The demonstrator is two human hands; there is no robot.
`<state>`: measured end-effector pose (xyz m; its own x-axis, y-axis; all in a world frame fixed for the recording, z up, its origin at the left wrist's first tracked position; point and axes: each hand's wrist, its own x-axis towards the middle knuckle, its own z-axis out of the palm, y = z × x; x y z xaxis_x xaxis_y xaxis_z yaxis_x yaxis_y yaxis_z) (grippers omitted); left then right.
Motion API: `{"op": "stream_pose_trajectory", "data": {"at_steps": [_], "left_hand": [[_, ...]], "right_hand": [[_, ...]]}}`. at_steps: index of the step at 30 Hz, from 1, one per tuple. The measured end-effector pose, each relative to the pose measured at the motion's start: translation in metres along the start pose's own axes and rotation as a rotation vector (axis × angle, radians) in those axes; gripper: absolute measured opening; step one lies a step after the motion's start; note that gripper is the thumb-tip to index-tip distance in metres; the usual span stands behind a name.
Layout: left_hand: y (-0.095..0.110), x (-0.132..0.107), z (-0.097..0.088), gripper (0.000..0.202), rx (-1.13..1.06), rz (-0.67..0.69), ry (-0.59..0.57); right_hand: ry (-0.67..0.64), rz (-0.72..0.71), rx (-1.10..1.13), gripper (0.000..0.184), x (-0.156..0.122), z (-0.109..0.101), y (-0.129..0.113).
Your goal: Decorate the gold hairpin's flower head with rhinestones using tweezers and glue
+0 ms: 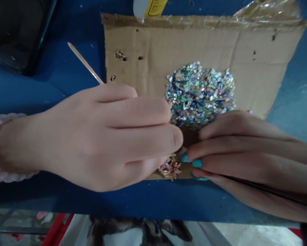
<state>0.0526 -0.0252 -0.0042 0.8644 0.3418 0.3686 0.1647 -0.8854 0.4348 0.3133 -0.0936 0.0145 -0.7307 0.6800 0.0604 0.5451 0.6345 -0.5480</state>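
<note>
Position: small gold flower-shaped ornament (pixel 171 168), lodged between both hands' fingertips.
Left hand (pixel 97 136): curled around thin copper-coloured stick (pixel 84 63).
Right hand (pixel 245 160): flattened, fingertips set just beside ornament.

1. The pile of gems (pixel 199 92) is filling the middle of the cardboard (pixel 148 51), blocking any straight pass across it.
2. Bare cardboard is lying open left of the pile (a few small holes only).
3. The left hand (pixel 99 136) and right hand (pixel 245 160) are closing in around the gold ornament (pixel 171 168).
4. The stick (pixel 84 62) is slanting over the blue table (pixel 66 85), barring the left approach.
5. A bottle (pixel 149 7) and dark tray (pixel 15 30) are crowding the far side.
</note>
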Motion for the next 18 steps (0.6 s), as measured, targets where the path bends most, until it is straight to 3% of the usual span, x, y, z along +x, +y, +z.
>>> {"op": "stream_pose_trajectory", "data": {"at_steps": [6, 12, 18], "left_hand": [[0.0000, 0.0024, 0.0003, 0.029, 0.010, -0.046, -0.049], [0.0000, 0.0008, 0.0002, 0.040, -0.003, -0.062, -0.106], [-0.0002, -0.0002, -0.0022, 0.032, -0.006, -0.079, -0.084]], "right_hand": [[-0.044, 0.083, 0.104, 0.029, -0.0033, 0.0008, 0.0027], [0.076, -0.008, 0.021, 0.021, -0.0035, 0.0062, 0.0046], [0.016, 0.137, -0.005, 0.038, -0.0039, 0.0049, -0.0036]]}}
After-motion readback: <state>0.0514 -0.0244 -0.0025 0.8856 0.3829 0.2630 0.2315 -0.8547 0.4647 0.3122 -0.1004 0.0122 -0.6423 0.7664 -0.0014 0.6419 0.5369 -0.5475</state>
